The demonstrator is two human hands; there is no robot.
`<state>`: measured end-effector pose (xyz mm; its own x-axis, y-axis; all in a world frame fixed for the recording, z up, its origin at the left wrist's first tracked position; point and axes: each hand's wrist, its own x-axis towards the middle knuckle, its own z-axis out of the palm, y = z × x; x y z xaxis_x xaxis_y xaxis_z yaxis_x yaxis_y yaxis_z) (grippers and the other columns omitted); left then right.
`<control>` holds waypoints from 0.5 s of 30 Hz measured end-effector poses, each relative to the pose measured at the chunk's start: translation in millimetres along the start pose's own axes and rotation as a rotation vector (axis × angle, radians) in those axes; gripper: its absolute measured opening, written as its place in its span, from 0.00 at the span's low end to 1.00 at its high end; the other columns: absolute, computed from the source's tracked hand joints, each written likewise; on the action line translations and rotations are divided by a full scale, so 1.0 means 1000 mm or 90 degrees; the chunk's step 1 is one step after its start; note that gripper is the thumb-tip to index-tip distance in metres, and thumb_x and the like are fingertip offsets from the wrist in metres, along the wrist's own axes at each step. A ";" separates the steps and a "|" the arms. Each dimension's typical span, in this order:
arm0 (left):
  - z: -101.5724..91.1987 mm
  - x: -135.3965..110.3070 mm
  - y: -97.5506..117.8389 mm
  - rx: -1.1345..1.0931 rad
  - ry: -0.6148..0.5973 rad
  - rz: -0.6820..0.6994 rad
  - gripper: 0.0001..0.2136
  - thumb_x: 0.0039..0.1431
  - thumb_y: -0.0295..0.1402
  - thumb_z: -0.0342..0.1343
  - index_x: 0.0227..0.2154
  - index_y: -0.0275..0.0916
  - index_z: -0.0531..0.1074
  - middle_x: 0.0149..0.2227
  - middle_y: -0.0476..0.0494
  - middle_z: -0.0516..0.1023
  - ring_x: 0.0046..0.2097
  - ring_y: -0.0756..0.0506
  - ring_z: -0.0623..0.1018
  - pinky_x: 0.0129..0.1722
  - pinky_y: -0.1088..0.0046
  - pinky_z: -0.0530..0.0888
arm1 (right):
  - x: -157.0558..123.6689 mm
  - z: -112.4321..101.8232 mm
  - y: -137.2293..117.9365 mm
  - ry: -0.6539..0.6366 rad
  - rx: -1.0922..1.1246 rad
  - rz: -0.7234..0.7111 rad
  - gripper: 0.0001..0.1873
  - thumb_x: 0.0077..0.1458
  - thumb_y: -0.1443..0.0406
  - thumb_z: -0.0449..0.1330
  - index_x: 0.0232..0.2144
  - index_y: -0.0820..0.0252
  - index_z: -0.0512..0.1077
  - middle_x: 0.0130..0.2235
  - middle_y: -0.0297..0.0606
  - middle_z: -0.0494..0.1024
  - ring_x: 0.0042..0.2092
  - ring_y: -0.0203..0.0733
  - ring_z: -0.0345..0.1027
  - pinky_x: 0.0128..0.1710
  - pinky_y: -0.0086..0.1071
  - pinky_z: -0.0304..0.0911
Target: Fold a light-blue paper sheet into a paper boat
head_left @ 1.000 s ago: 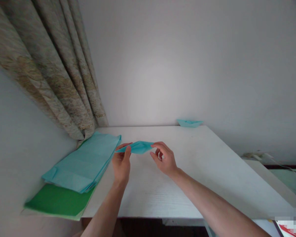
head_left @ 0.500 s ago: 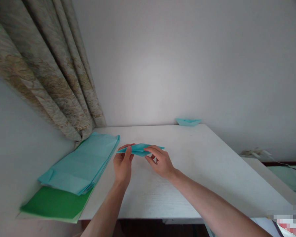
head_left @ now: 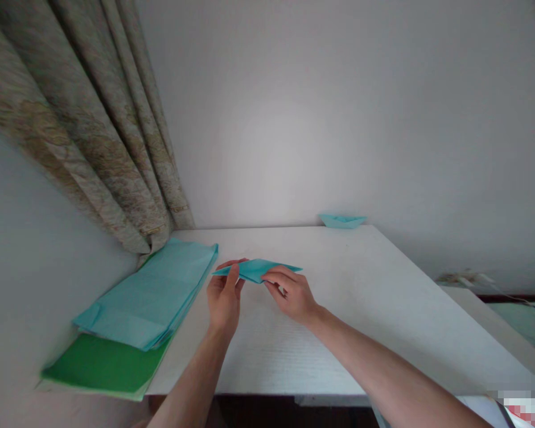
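While the left hand (head_left: 224, 297) pinches a narrow folded teal paper (head_left: 254, 270) between thumb and fingers and the right hand (head_left: 292, 295) grips its other half, the paper sits over the desk (head_left: 339, 356) near its left edge, just beside a stack of teal paper (head_left: 147, 295), with a paper boat (head_left: 342, 221) at the far edge.
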<state>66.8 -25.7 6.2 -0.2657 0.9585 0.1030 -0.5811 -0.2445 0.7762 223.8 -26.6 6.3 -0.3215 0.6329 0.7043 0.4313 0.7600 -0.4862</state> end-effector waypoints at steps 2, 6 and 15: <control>0.000 0.000 0.000 0.002 0.002 0.005 0.11 0.48 0.37 0.63 0.32 0.38 0.73 0.37 0.44 0.79 0.40 0.47 0.78 0.44 0.68 0.72 | 0.000 0.000 0.000 0.005 0.000 -0.006 0.12 0.57 0.69 0.54 0.42 0.53 0.73 0.39 0.39 0.76 0.37 0.40 0.71 0.33 0.33 0.70; 0.001 0.000 0.001 0.001 0.002 0.014 0.11 0.48 0.38 0.63 0.32 0.38 0.73 0.37 0.43 0.79 0.40 0.46 0.78 0.43 0.68 0.73 | 0.000 -0.001 0.000 0.019 -0.003 -0.009 0.15 0.57 0.70 0.55 0.45 0.52 0.72 0.42 0.40 0.75 0.38 0.40 0.71 0.33 0.32 0.70; -0.001 0.004 -0.002 -0.044 0.040 -0.019 0.10 0.47 0.36 0.64 0.30 0.38 0.73 0.32 0.48 0.78 0.36 0.49 0.78 0.42 0.70 0.73 | -0.003 0.000 0.002 0.031 -0.023 -0.010 0.15 0.57 0.69 0.55 0.46 0.52 0.70 0.44 0.41 0.71 0.38 0.39 0.71 0.33 0.32 0.70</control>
<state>66.4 -22.0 4.8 -0.2949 0.9547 0.0397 -0.6407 -0.2284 0.7330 225.9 -26.7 3.3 -0.2872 0.6122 0.7367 0.4565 0.7636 -0.4566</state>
